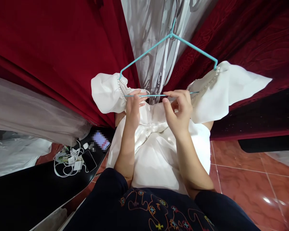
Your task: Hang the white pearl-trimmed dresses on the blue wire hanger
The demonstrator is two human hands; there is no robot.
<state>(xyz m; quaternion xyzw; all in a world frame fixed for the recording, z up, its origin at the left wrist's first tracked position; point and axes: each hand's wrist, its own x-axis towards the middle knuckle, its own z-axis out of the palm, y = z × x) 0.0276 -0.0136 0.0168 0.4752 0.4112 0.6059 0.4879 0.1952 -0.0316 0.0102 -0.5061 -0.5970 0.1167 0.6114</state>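
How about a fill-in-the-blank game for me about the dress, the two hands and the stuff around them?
1. The dress is the colour ____.
2. The left hand and right hand are both at the thin lower bar of a clothes ____.
3. The surface under the white charger is coloured ____.
4. The shiny floor is made of reddish ____.

Missing words: white; hanger; black; tiles.
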